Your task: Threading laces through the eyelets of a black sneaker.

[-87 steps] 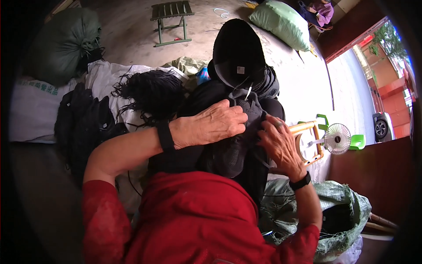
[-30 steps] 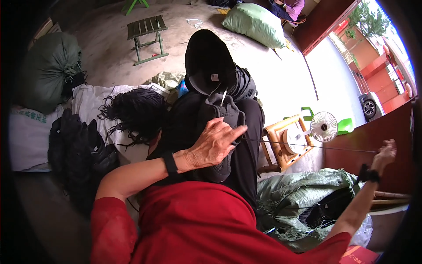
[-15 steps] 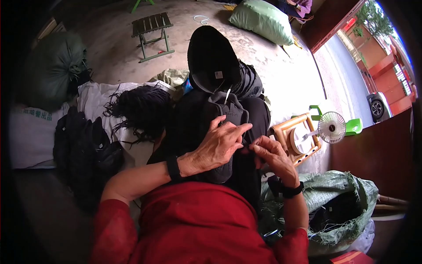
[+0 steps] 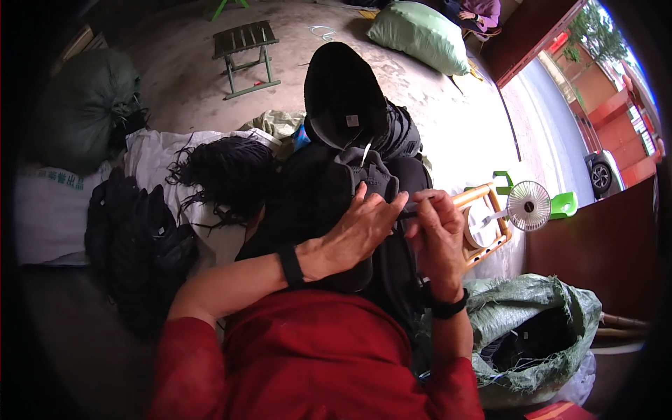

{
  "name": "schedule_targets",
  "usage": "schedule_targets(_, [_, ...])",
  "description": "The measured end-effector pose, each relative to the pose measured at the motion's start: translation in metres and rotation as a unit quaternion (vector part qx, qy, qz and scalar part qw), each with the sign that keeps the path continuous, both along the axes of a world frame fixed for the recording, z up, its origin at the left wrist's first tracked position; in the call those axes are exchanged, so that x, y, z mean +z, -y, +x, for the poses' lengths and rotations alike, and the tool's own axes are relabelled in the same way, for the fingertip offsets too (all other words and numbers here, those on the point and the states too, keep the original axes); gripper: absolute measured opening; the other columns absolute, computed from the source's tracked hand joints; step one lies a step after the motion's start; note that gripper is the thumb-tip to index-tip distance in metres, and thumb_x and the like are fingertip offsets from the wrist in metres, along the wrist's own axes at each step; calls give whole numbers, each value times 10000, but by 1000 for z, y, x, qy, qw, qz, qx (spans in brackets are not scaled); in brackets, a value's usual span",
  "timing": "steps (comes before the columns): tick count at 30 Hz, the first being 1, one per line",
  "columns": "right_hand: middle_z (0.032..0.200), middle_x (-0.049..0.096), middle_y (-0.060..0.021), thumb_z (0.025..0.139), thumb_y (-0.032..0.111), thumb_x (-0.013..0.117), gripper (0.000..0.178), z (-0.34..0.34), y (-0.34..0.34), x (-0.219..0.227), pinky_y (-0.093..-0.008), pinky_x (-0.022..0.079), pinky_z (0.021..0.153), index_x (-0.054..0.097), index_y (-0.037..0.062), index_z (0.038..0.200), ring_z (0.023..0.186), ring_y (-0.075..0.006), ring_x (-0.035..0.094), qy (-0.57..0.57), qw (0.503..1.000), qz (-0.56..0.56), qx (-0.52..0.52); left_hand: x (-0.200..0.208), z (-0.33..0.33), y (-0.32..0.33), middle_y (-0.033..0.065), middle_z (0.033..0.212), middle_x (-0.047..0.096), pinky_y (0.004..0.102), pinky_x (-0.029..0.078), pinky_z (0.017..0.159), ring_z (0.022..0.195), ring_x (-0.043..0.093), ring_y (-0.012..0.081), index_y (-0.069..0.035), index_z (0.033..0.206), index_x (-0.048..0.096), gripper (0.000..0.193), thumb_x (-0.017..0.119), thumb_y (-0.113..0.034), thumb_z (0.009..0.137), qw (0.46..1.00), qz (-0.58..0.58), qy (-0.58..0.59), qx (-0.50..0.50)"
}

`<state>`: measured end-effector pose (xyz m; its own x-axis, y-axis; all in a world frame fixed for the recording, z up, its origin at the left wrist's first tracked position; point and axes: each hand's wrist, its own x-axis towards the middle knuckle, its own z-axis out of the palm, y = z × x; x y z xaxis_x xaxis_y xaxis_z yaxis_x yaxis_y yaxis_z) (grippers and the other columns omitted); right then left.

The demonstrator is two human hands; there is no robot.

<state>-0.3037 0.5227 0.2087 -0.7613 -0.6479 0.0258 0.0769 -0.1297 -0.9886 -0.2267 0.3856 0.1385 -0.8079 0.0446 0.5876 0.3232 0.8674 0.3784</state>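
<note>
A dark grey shoe upper (image 4: 381, 180) lies across my lap, its padded collar and tongue facing away from me. My left hand (image 4: 353, 236) is closed on its side, with thumb and index finger toward the right. Close beside that thumb, my right hand (image 4: 439, 234) pinches at the shoe's right edge. Whatever sits between its fingertips is small and dark, too hard to make out. Beyond the upper, black shoe uppers (image 4: 343, 91) rest by my knees, one with a small white label inside. A heap of loose black laces (image 4: 224, 175) lies left of my legs.
More black shoe uppers (image 4: 140, 238) are piled at left, near a tied dark green sack (image 4: 91, 105). On the right, a white fan (image 4: 528, 206) stands by a bamboo stool (image 4: 490, 245), above an open woven sack (image 4: 553, 287). A folding stool (image 4: 245, 40) stands ahead.
My left hand has shifted slightly right and its fingers have drawn in. My right hand has turned more upright, rising a little and closing near the left thumb.
</note>
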Motion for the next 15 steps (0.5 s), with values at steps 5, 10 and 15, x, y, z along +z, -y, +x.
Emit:
schedule_targets(5, [763, 646, -16, 974, 170, 559, 173, -53, -61, -31, -193, 376, 502, 642, 34, 1041, 549, -37, 468, -139, 970, 151, -131, 21, 31, 44, 109, 1193, 564, 531, 341, 1071, 1275, 478, 276, -30, 1185, 576, 388, 648, -100, 811, 980, -196, -32, 16])
schedule_targets(10, [761, 647, -20, 967, 209, 584, 199, -36, -80, -46, -189, 388, 517, 643, 37, 1047, 576, -43, 500, -121, 967, 147, -172, 44, 30, 80, 37, 1008, 573, 362, 420, 858, 1129, 525, 210, -82, 957, 607, 294, 724, -227, 730, 976, -207, 13, -65])
schedule_targets(15, [748, 648, -37, 956, 151, 597, 156, -1, -38, -49, -193, 427, 535, 638, 22, 1035, 587, -64, 549, -83, 983, 157, -44, 38, 2, 94, 14, 813, 566, 361, 471, 661, 883, 543, 208, -116, 741, 634, 213, 733, -303, 711, 955, -210, 167, -130])
